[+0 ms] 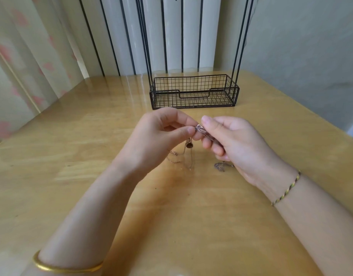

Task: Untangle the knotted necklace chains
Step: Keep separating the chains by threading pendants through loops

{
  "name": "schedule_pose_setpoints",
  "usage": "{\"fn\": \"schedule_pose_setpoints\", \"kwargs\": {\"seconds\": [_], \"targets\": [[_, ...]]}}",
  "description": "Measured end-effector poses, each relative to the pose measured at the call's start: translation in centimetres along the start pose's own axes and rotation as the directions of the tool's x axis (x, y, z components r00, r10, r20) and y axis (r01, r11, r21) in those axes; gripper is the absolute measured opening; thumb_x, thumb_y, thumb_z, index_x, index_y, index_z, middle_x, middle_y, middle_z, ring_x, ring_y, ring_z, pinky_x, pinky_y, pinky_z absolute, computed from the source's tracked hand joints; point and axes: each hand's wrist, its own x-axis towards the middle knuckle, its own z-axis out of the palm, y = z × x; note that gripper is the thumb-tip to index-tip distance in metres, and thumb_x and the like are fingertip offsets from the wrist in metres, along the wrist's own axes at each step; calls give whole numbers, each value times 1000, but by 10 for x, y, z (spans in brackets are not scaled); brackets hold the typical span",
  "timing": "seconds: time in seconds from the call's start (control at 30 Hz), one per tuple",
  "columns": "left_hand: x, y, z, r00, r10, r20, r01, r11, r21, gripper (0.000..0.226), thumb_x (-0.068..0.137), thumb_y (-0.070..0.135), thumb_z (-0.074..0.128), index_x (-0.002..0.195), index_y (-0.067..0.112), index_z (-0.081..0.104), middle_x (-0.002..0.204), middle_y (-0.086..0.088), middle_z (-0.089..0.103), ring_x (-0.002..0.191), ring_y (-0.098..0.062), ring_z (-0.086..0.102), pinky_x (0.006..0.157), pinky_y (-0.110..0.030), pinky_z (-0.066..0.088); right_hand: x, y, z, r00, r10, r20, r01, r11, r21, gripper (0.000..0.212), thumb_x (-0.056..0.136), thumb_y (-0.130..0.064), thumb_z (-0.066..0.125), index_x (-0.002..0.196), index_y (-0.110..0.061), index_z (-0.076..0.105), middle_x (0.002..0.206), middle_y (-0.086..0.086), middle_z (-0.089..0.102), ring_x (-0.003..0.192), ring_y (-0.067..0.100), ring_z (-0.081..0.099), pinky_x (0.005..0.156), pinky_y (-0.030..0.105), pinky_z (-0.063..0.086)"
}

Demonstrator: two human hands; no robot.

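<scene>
My left hand (161, 132) and my right hand (233, 140) meet above the middle of the wooden table (72, 156). Between their fingertips sits a small rose-gold knot of necklace chains (200, 129), pinched from both sides. Thin chain strands (183, 158) hang from the knot down to the table, with a small dark pendant (189, 145) dangling below my left fingers. A further bit of chain with a charm (220, 166) lies on the table under my right hand. Part of the chains is hidden inside my right fingers.
A black wire basket (193, 92) with tall wire uprights stands at the back of the table, just beyond my hands. A curtain (22, 66) hangs at the left and a wall rises behind the table's right edge.
</scene>
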Motion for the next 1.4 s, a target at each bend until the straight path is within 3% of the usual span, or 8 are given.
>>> {"fn": "schedule_pose_setpoints", "kwargs": {"seconds": [0.1, 0.27, 0.4, 0.57, 0.9, 1.17, 1.4], "targets": [[1, -2, 0, 1000, 0, -24, 0, 1000, 8, 9, 87, 6, 65, 84, 13, 68, 80, 2, 72, 76, -5, 63, 73, -15, 51, 0, -1, 0, 999, 5, -39, -4, 1000, 27, 31, 97, -29, 48, 75, -14, 65, 59, -3, 53, 48, 7, 34, 41, 15, 27], [2, -2, 1, 998, 36, -51, -34, 999, 29, 13, 88, 6, 63, 83, 18, 66, 78, 9, 69, 72, 1, 60, 66, -9, 45, 1, -3, -3, 997, -31, -75, 32, 999, 15, 20, 85, -6, 58, 72, -16, 69, 60, -5, 55, 51, 5, 40, 43, 14, 29], [2, -1, 1, 996, 70, -61, -67, 997, 47, 13, 88, 5, 63, 86, 17, 66, 80, 6, 68, 73, -2, 60, 68, -11, 46, 1, -2, -2, 988, -133, -81, 128, 990, -59, 15, 81, -8, 67, 72, -18, 69, 64, -11, 62, 56, -3, 49, 53, 9, 37], [2, 0, 0, 994, 83, -68, -81, 996, 29, 17, 85, 1, 66, 85, 18, 63, 77, 7, 63, 70, -2, 59, 66, -12, 46, 2, -1, -1, 971, -212, -108, 203, 975, -89, 14, 78, -3, 71, 73, -16, 67, 78, 3, 69, 70, 7, 56, 68, 22, 50], [3, 2, 1, 991, 121, -63, -120, 993, 10, 25, 82, -6, 65, 93, 17, 61, 76, 5, 61, 71, -7, 59, 70, -21, 52, 2, -1, -1, 953, -270, -139, 257, 961, -106, 13, 79, -3, 70, 77, -16, 68, 78, 8, 62, 68, 8, 51, 65, 20, 46], [2, 1, 1, 999, 35, -42, -36, 999, -24, 13, 86, 0, 65, 89, 13, 63, 75, 4, 64, 66, -7, 59, 68, -20, 49, 2, -1, -1, 918, -354, -176, 304, 917, -259, 15, 82, -7, 67, 79, -22, 65, 74, -8, 59, 64, 6, 48, 64, 20, 45], [1, 2, -1, 997, -78, -5, 75, 968, -238, 10, 88, 2, 61, 90, 12, 64, 78, 3, 70, 76, -12, 60, 81, -31, 50, 2, -2, -1, 901, -395, -181, 333, 895, -297, 34, 80, 5, 60, 73, -28, 55, 74, -12, 54, 56, 7, 43, 55, 11, 35]]}}
